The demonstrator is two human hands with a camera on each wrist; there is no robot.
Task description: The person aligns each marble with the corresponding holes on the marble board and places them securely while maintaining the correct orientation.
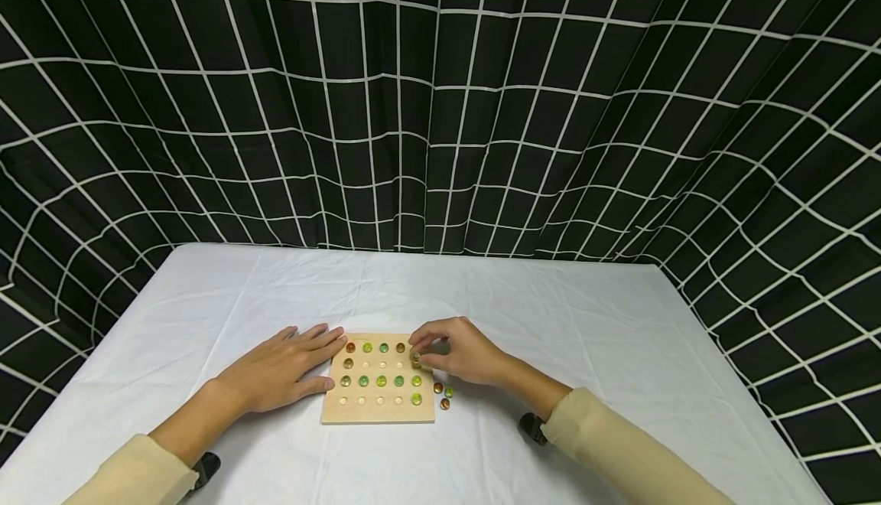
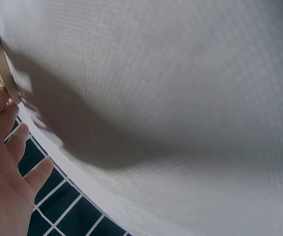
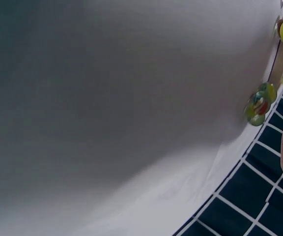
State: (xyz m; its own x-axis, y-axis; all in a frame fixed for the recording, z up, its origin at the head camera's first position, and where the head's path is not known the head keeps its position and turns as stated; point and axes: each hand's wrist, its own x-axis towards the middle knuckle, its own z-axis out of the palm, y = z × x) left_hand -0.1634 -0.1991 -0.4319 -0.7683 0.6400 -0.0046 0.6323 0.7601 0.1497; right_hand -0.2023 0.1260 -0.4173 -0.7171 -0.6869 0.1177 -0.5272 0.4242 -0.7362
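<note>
A light wooden board (image 1: 378, 415) with rows of small round hollows lies on the white cloth, several glass marbles seated in it. Rows one and three hold most of them, among them a green marble (image 1: 381, 381). My left hand (image 1: 278, 367) lies with fingers spread, its fingertips and thumb at the board's left edge. At the right end of the second row, my right hand (image 1: 464, 352) pinches a brownish clear marble (image 1: 415, 358) between thumb and fingers, close over the board. The right wrist view shows only part of that hand, at its edge.
Three loose marbles lie on the cloth just right of the board, one of them reddish (image 1: 444, 404). The white tablecloth (image 1: 551, 306) reaches back to a black curtain (image 1: 427, 107) with white grid lines.
</note>
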